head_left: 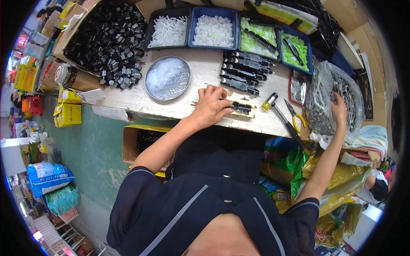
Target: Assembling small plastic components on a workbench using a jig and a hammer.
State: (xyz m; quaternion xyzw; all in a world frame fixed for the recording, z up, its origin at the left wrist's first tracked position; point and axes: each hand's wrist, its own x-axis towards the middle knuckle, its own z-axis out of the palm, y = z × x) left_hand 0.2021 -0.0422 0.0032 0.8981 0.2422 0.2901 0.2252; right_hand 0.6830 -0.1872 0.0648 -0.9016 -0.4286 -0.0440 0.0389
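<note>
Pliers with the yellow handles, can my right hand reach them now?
Probably yes: the pliers lie uncovered on the table, near your right hand, though that hand is at the clear plastic bag.

I note a green floor [100, 141] with pale, scuffed patches. White workbench [205, 68] above it; front edge looks chipped

Here the left hand [212, 102] covers one end of the black part [242, 107]; in the clear bag [321, 100], what the right hand [339, 111] touches is too small to tell; the left forearm [164, 145] part-hides a cardboard box [130, 144].
</note>
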